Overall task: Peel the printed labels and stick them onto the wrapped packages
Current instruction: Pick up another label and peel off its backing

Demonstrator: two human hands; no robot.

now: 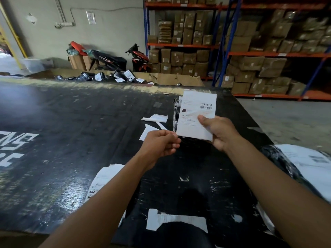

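You hold the printed label (196, 113) above the black table (71, 140). Your right hand (220, 133) grips its right edge and your left hand (159, 145) pinches its near-left corner. Backing scraps (155, 119) lie just left. A wrapped package (176, 111) sits half-hidden behind the label.

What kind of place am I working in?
Likely a warehouse packing area: steel racks of wrapped cartons, labelled black parcels heaped beyond the table, a barcoded label in the right hand.

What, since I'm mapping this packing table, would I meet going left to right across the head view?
White lettering → left hand → printed label → right hand → wrapped package at the right edge.
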